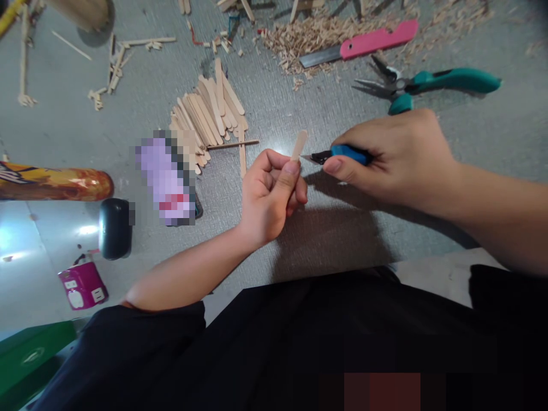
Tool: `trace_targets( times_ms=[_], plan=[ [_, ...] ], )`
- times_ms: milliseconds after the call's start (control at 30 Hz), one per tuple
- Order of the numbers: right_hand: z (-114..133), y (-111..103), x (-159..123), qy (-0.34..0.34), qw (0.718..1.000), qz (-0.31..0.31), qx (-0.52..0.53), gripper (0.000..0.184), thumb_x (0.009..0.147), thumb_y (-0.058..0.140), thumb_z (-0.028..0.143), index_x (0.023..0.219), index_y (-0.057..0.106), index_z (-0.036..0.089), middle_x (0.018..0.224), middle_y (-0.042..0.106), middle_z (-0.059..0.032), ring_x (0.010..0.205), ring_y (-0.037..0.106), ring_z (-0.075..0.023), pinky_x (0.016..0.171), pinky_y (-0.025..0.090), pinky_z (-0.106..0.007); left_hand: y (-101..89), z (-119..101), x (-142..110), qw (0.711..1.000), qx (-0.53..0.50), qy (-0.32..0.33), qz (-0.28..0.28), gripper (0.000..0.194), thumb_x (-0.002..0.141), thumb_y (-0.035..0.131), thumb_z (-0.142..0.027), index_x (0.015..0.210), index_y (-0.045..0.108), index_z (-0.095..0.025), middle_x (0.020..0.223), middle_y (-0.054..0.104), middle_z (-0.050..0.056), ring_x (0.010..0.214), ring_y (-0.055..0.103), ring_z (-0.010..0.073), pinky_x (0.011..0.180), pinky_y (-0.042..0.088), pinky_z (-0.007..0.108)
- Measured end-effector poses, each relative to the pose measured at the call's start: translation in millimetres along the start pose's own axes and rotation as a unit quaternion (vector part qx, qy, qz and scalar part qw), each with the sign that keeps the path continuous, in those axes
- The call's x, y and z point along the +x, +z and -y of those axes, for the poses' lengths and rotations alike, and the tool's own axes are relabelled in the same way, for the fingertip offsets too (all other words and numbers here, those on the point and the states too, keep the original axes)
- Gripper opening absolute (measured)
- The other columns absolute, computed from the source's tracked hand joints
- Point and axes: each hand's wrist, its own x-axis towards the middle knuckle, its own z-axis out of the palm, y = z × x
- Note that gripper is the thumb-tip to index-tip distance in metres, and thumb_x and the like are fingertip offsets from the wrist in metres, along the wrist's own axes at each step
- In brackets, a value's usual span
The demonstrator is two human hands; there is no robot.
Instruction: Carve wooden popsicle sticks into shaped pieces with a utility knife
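My left hand [270, 194] is closed, pinching a short piece of wooden craft stick [299, 144] upright between thumb and fingers. My right hand [396, 157] is closed round a blue-handled craft knife [338, 153]. The knife's blade tip points left and nearly touches the lower part of the stick. Both hands hover over the grey floor in front of my black-clothed lap.
A pile of craft sticks [212, 117] lies behind my left hand. Further back are wood shavings [308, 35], a pink-handled cutter [363, 43] and teal pliers [423, 84]. At left lie an orange can [55, 182], a black object [115, 228] and a magenta box [83, 285].
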Motion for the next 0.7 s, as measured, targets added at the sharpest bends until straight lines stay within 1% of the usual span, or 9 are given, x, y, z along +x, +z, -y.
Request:
trace_targets(
  times_ms=[100,167,333,467,567,700],
  plan=[
    [-1.2,0.5,0.3,-0.002,1.0,-0.002,0.001,0.071,0.111,0.037,0.085,0.069,0.045,0.027,0.067,0.059,-0.0094,0.067,0.051,-0.0256,0.067,0.027,-0.044,-0.5,-0.1,0.2,1.0,0.001,0.001,0.002,0.044,0.103,0.086,-0.053,0.092,0.056,-0.023,0.06,0.069,-0.008,0.039,0.042,0.0038,0.039,0.028,0.016],
    [-2.7,1.1,1.1,0.002,1.0,-0.002,0.001,0.071,0.11,0.038,0.084,0.07,0.043,0.027,0.066,0.057,-0.0086,0.066,0.049,-0.0247,0.067,0.026,-0.043,-0.8,-0.4,0.0,1.0,0.0,0.0,0.003,0.043,0.104,0.085,-0.053,0.092,0.056,-0.023,0.06,0.07,-0.008,0.039,0.043,0.004,0.039,0.028,0.016],
    [-6.2,3.1,2.2,0.016,1.0,-0.019,-0.001,0.07,0.109,0.044,0.083,0.068,0.036,0.027,0.062,0.047,-0.0048,0.062,0.041,-0.0219,0.065,0.023,-0.042,-1.3,-0.7,-0.2,1.0,-0.003,0.0,0.004,0.041,0.106,0.084,-0.051,0.092,0.056,-0.023,0.061,0.07,-0.007,0.039,0.042,0.0043,0.04,0.029,0.017],
    [-5.8,4.5,0.6,0.002,1.0,-0.024,0.007,0.068,0.109,0.048,0.079,0.068,0.035,0.027,0.061,0.046,-0.0039,0.061,0.042,-0.0216,0.065,0.022,-0.042,-0.8,-1.1,0.3,1.0,-0.011,-0.004,0.005,0.042,0.104,0.086,-0.052,0.093,0.058,-0.023,0.06,0.069,-0.007,0.04,0.04,0.0041,0.041,0.032,0.017],
    [-4.2,4.2,0.1,-0.006,0.999,-0.029,0.011,0.067,0.11,0.044,0.08,0.069,0.035,0.028,0.061,0.045,-0.0038,0.062,0.042,-0.022,0.066,0.023,-0.042,-0.9,-1.4,0.2,1.0,-0.01,-0.012,0.007,0.043,0.103,0.086,-0.055,0.095,0.059,-0.022,0.061,0.068,-0.008,0.041,0.039,0.004,0.043,0.034,0.017],
    [-4.9,4.2,1.6,0.001,1.0,-0.024,-0.001,0.069,0.11,0.04,0.083,0.069,0.034,0.028,0.061,0.043,-0.0032,0.063,0.042,-0.0223,0.065,0.023,-0.041,-1.4,-1.8,0.2,1.0,-0.01,-0.017,0.005,0.041,0.104,0.086,-0.053,0.095,0.06,-0.022,0.062,0.068,-0.007,0.042,0.039,0.0042,0.043,0.034,0.017]
  ],
)
